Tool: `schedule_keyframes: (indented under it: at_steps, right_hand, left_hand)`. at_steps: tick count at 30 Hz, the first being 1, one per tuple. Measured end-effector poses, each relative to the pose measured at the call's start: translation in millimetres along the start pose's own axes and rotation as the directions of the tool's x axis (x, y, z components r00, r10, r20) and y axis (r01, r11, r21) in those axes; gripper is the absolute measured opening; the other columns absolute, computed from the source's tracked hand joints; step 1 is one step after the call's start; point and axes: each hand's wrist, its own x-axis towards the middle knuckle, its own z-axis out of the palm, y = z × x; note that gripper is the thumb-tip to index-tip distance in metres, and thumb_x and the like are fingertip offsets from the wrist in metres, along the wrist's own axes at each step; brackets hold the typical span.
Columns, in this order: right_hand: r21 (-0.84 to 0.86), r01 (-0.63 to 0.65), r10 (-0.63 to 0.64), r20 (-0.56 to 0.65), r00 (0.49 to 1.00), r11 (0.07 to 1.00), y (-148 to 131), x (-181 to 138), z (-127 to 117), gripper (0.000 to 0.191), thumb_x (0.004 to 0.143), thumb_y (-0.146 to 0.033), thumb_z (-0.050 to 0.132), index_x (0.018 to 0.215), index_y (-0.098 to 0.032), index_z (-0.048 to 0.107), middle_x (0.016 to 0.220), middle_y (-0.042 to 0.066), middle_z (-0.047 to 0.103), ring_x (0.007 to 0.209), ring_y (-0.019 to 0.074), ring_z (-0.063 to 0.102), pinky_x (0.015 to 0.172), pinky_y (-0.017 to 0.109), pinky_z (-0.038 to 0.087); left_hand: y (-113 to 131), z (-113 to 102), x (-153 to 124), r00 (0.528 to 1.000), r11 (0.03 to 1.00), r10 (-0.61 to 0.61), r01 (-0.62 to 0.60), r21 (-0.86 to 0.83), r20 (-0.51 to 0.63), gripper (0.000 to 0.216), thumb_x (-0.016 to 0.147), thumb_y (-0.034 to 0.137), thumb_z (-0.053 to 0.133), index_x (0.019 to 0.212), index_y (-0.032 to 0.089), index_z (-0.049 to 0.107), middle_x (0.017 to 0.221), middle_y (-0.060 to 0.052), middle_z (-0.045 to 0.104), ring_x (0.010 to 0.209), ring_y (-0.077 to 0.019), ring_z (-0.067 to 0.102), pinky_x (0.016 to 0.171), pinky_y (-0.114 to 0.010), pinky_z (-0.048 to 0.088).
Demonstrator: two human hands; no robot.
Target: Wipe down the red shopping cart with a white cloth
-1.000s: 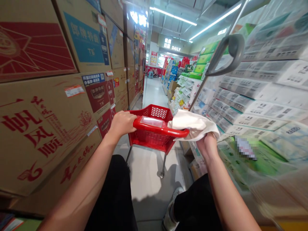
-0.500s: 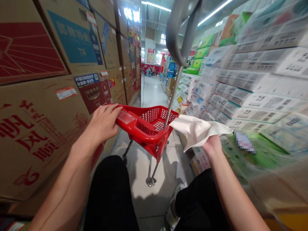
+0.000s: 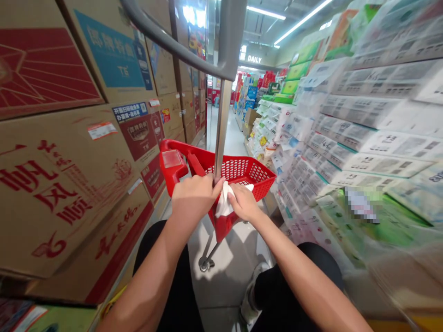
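A red plastic shopping cart with a perforated basket stands in front of my knees, turned at an angle. A metal pole rises from its near rim to a grey curved handle. My left hand is closed over the near rim, right beside the foot of the pole. My right hand presses a crumpled white cloth against the rim, just right of the pole. Both hands nearly meet there. The fingertips of my left hand are hidden behind the rim.
Stacked cardboard cartons wall the left side. Wrapped tissue packs are piled along the right, close to my right arm. A tiled aisle floor runs ahead between them. A cart wheel rests between my feet.
My left hand has moved right, from the cart's left corner to beside the pole. My right hand has brought the spread cloth left onto the rim, bunching it. The cart has turned.
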Motion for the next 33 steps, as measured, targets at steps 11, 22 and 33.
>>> schedule_keyframes:
  at_steps: [11,22,33]
  right_hand:
    - [-0.365,-0.220,0.222,-0.037,0.974,0.905,121,-56,-8,0.044,0.098,-0.042,0.033,0.089,-0.016,0.066,0.085,0.012,0.067,0.083,0.0247,0.058,0.079,0.034,0.036]
    - [-0.039,-0.077,0.074,-0.076,0.994,0.996,-46,19,32,0.043,0.101,-0.048,0.035,0.112,-0.020,0.066,0.104,0.008,0.069,0.095,0.0230,0.060,0.084,0.032,0.041]
    - [-0.333,-0.147,0.193,0.110,0.975,0.931,-7,21,27,0.059,0.098,-0.068,0.031,0.102,-0.021,0.066,0.087,0.008,0.073,0.081,0.0228,0.067,0.067,0.027,0.036]
  left_hand:
    - [-57,1,3,0.994,0.986,0.030,-0.013,0.164,-0.101,0.063,0.092,0.059,0.030,0.080,0.014,0.074,0.075,-0.017,0.069,0.075,-0.0322,0.067,0.065,-0.038,0.045]
    - [-73,0,31,0.996,0.984,0.052,-0.039,0.176,-0.072,0.064,0.091,0.060,0.030,0.093,0.016,0.076,0.082,-0.016,0.073,0.082,-0.0318,0.068,0.067,-0.035,0.045]
    - [-89,4,41,0.987,0.975,0.095,-0.067,0.211,-0.126,0.066,0.091,0.059,0.027,0.088,0.015,0.078,0.082,-0.018,0.073,0.080,-0.0321,0.068,0.067,-0.035,0.043]
